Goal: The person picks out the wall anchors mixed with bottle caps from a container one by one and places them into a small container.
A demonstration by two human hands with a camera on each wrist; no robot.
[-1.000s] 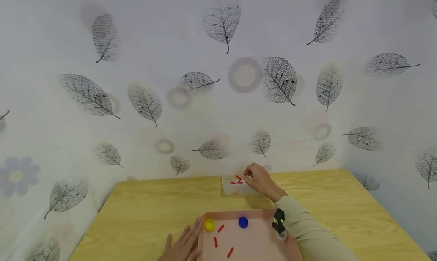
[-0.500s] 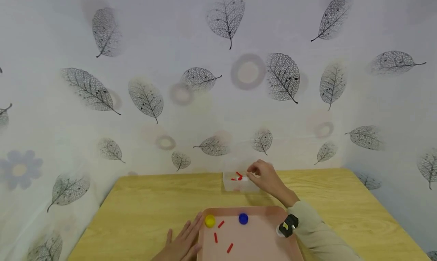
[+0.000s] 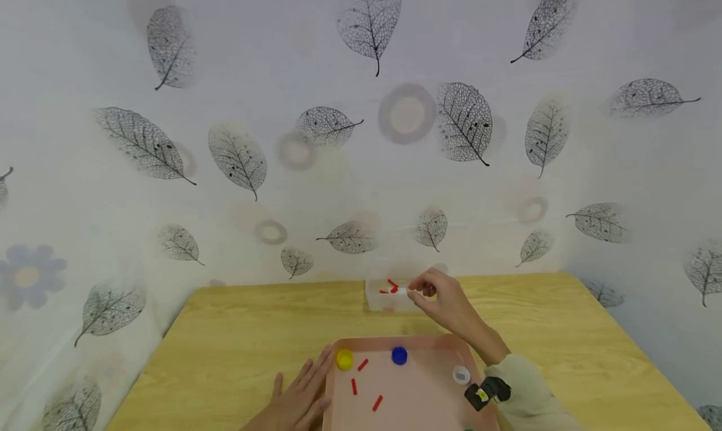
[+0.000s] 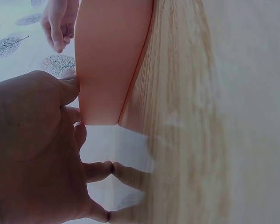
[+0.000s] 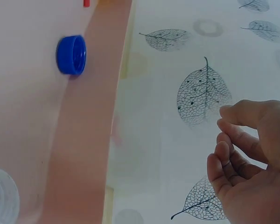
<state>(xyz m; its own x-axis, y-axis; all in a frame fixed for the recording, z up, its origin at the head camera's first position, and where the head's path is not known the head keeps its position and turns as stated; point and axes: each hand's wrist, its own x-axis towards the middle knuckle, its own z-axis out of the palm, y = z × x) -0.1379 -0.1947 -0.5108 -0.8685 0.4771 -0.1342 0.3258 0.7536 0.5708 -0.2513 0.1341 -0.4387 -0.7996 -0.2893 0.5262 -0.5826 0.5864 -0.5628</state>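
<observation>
My right hand (image 3: 442, 296) is at the right end of a translucent white box (image 3: 383, 302) by the wall. Several small red sticks (image 3: 392, 284) lie in the box. Thumb and index finger (image 5: 233, 109) are bent close together in the right wrist view, with nothing visible between them; the other fingers curl loosely. My left hand (image 3: 296, 393) lies with fingers spread on the table, against the left wall of a pink tray (image 3: 423, 399). Inside the tray are a yellow bottle cap (image 3: 345, 359), a blue bottle cap (image 3: 399, 356), a whitish clear cap (image 3: 461, 374) and 3 red sticks.
The wooden table (image 3: 225, 349) meets a leaf-patterned wall covering (image 3: 316, 193) at its back edge. A black wrist camera (image 3: 487, 392) on the right forearm hangs over the tray's right wall. Something green shows at the bottom of the head view.
The right hand has drawn back slightly right and nearer from the box, and its sleeve moved rightward, uncovering the clear cap. The left hand stays beside the tray.
</observation>
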